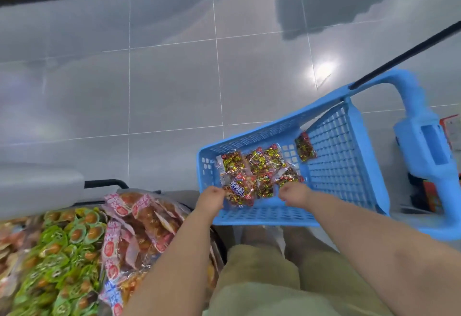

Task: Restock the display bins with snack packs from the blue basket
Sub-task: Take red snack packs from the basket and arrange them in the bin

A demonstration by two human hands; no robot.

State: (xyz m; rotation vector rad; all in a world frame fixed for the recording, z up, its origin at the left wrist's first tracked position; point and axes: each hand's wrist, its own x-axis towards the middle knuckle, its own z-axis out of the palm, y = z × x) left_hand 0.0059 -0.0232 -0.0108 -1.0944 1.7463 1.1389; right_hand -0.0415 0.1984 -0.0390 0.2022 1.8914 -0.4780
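The snack packs (259, 166) lie in the blue basket (344, 156). The left hand (212, 198) pinches one by its edge. The right hand (294, 194) curls on the pile, hold hidden. Such a thin pinch could let it slip to the floor (174, 91).

grey tiled floor (174, 86), khaki shorts (262, 278)

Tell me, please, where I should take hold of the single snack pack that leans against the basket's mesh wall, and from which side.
Pinch the leaning pack by its upper edge, from above, probably. It stands tilted against the mesh wall, apart from the pile, so only top and front are free.
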